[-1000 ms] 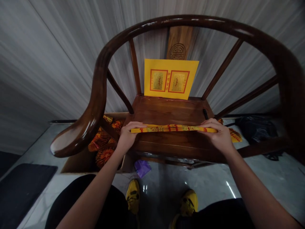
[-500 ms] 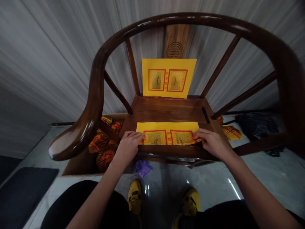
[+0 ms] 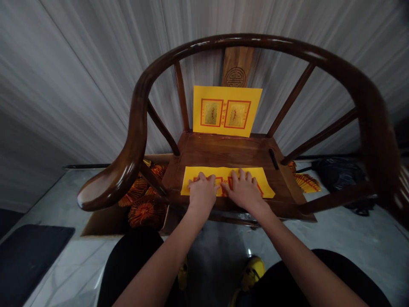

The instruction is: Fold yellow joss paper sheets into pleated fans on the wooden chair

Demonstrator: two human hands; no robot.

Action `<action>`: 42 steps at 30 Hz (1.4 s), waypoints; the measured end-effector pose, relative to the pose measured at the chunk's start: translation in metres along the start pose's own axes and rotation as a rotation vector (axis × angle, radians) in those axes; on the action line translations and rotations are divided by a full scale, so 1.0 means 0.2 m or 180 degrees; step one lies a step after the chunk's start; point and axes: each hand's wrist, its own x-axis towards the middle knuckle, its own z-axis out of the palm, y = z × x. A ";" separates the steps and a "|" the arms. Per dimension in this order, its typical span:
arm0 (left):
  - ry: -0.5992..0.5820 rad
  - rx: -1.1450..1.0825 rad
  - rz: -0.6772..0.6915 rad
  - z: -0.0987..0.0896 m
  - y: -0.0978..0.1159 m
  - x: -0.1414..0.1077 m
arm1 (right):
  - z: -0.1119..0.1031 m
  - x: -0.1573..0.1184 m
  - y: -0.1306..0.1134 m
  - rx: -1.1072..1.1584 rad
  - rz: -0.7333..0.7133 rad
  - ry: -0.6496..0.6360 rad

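A yellow sheet of joss paper [image 3: 188,174] with red-bordered panels lies at the front of the wooden chair seat [image 3: 223,149]. My left hand [image 3: 203,192] rests on its left panel with fingers spread. On the right panel my right hand [image 3: 244,189] lies flat, fingers apart, its thumb close to my left hand. Both hands cover most of the print. Another yellow joss paper sheet [image 3: 198,94] stands upright against the chair back, showing two gold squares in red frames.
A dark rounded armrest [image 3: 134,115] curves around the seat. A black pen-like stick [image 3: 274,159] lies at the seat's right. To the left, a cardboard box [image 3: 102,221] holds folded red-and-gold paper pieces [image 3: 143,211]. A black bag [image 3: 338,170] sits on the floor at right.
Both hands have let go of the near sheet's side edges and moved inward onto its middle. The sheet now lies flatter on the seat. The view has shifted slightly.
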 end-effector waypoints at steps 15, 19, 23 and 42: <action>0.0721 -0.0286 0.0182 0.22 -0.10 0.00 | 0.25 -0.02 0.15 -0.0348 0.0300 0.0438; 0.0614 -0.0385 0.1046 0.23 -0.15 0.11 | 0.26 -0.03 0.14 -0.0343 0.0355 0.0472; 0.0729 -0.0568 0.1070 0.24 -0.18 0.17 | 0.24 -0.02 0.15 -0.0143 0.0465 0.0171; 0.0523 -0.0518 0.1066 0.22 -0.21 -0.03 | 0.24 -0.14 0.27 0.0051 0.0422 0.0394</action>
